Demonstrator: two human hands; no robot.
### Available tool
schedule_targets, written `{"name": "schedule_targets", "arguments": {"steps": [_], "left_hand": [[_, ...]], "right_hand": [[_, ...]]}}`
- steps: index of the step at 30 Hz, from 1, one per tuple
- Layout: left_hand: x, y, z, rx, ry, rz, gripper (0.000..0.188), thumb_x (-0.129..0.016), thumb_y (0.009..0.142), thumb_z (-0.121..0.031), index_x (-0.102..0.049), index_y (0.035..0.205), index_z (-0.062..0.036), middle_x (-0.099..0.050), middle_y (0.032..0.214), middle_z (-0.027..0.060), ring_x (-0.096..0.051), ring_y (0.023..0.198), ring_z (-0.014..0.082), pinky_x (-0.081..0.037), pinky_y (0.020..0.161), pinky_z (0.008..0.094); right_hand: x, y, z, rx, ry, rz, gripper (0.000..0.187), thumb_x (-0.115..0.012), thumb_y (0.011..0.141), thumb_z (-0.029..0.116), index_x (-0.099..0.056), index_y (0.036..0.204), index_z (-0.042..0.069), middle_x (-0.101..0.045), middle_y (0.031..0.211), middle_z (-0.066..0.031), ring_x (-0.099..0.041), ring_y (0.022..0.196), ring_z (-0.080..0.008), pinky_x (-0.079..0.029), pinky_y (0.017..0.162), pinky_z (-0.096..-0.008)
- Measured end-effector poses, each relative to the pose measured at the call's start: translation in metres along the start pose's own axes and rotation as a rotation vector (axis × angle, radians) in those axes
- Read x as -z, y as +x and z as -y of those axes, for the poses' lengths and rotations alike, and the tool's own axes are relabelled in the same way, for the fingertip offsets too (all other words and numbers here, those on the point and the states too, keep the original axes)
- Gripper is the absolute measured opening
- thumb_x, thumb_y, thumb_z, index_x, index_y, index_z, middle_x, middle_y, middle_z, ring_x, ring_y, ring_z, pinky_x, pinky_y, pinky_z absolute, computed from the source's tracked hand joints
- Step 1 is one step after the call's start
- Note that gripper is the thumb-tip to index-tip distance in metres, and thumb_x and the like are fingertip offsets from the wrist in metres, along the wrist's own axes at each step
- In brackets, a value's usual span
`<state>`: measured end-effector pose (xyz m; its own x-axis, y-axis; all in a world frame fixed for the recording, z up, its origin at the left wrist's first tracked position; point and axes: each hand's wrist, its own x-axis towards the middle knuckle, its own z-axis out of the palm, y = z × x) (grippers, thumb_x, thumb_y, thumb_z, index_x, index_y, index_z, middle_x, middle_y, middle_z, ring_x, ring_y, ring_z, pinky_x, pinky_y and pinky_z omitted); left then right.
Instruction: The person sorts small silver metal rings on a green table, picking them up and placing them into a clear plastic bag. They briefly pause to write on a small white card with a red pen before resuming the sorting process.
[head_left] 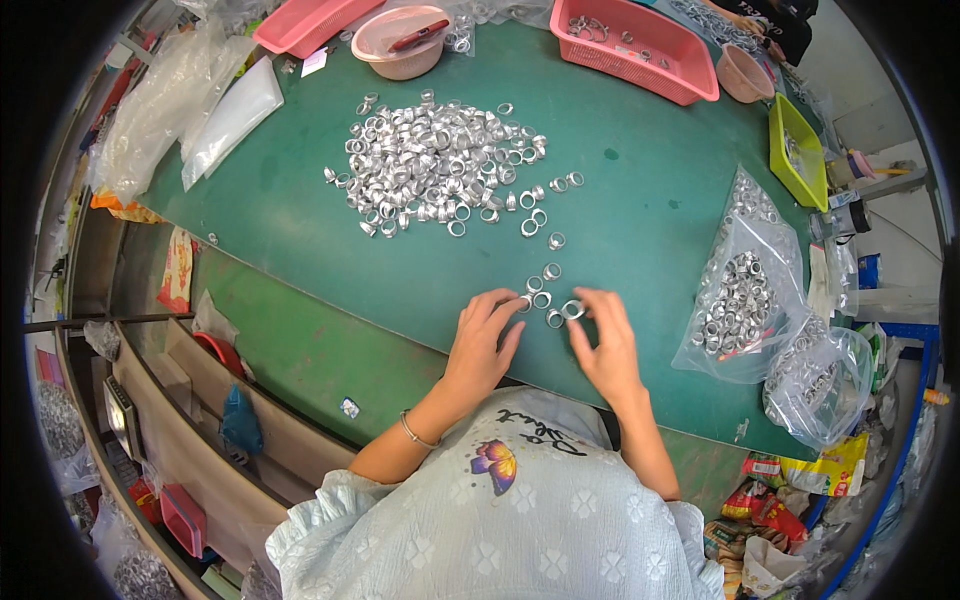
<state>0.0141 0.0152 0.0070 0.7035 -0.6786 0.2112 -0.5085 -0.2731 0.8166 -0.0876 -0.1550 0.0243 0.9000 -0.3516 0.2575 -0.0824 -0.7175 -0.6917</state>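
A loose cluster of silver rings (541, 300) lies on the green tabletop near its front edge, between my two hands. My left hand (484, 338) rests at the cluster's left side, thumb and forefinger apart, with a fingertip touching one of the rings. On the other side, my right hand (610, 345) has a silver ring (573, 310) between its thumb and forefinger. Farther back, a big heap of similar rings (430, 165) spreads over the table, with a few strays (557, 240) trailing from it toward my hands.
Clear plastic bags of rings (740, 300) lie at the right. Pink baskets (640, 55), a round pink bowl (400, 45) with a red-handled tool and a lime-green tray (797, 155) line the far and right edges. Plastic sheets (235, 120) lie far left. Another person's hand (742, 24) shows beyond.
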Motion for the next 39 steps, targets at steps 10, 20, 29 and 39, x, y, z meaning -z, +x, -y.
{"name": "schedule_targets", "arguments": {"steps": [10, 20, 29, 39], "left_hand": [[-0.001, 0.002, -0.003, -0.015, -0.001, 0.038, 0.033, -0.067, 0.085, -0.002, -0.061, 0.117, -0.0053, -0.056, 0.119, 0.0096, -0.053, 0.108, 0.0286, -0.041, 0.091, 0.0387], [-0.004, 0.004, 0.0, -0.023, 0.0, 0.027, 0.034, -0.068, 0.084, -0.001, -0.061, 0.117, -0.0048, -0.057, 0.119, 0.01, -0.054, 0.108, 0.0296, -0.042, 0.093, 0.0394], [-0.001, -0.001, 0.001, -0.015, 0.016, 0.017, 0.032, -0.067, 0.085, -0.003, -0.061, 0.116, -0.0044, -0.056, 0.119, 0.0095, -0.053, 0.108, 0.0289, -0.042, 0.092, 0.0393], [0.003, 0.001, 0.0, 0.007, 0.013, 0.031, 0.033, -0.068, 0.083, -0.001, -0.062, 0.115, -0.0034, -0.057, 0.118, 0.0115, -0.054, 0.109, 0.0307, -0.042, 0.095, 0.0393]], "right_hand": [[0.02, -0.015, -0.003, -0.029, -0.067, -0.051, 0.015, -0.068, 0.086, 0.001, -0.065, 0.1, -0.001, -0.061, 0.102, -0.0156, -0.063, 0.086, -0.0281, -0.051, 0.072, -0.0339], [0.036, -0.015, -0.004, -0.308, -0.254, -0.099, 0.027, -0.058, 0.089, -0.001, -0.06, 0.115, 0.001, -0.058, 0.096, -0.0152, -0.062, 0.078, -0.0305, -0.05, 0.067, -0.0395], [0.026, -0.003, -0.042, -0.321, -0.337, -0.025, 0.032, -0.056, 0.088, 0.001, -0.059, 0.119, 0.007, -0.057, 0.1, -0.0173, -0.062, 0.08, -0.0406, -0.05, 0.069, -0.0494], [0.064, -0.003, -0.012, -0.254, -0.143, -0.022, 0.024, -0.059, 0.087, 0.0, -0.061, 0.111, 0.0, -0.057, 0.092, -0.0185, -0.06, 0.083, -0.0359, -0.048, 0.074, -0.0412]]}}
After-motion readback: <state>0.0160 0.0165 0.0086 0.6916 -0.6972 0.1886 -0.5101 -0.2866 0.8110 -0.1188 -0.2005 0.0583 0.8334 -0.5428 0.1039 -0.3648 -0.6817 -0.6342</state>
